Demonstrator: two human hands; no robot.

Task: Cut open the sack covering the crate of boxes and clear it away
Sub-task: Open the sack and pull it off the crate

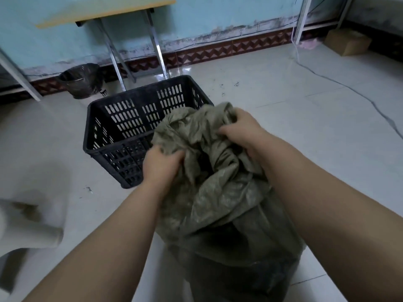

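Both bare forearms are stretched forward; the sack [218, 192] is gripped by the left hand [161, 164] and right hand [242, 129].

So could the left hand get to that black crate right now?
Probably yes. The left hand grips the bunched sack right by the black crate, with nothing between them; it would just need to let go of the sack first.

1 sack [218, 192], 1 crate [139, 90], 1 box [346, 41], 2 hands [162, 164] [242, 127].
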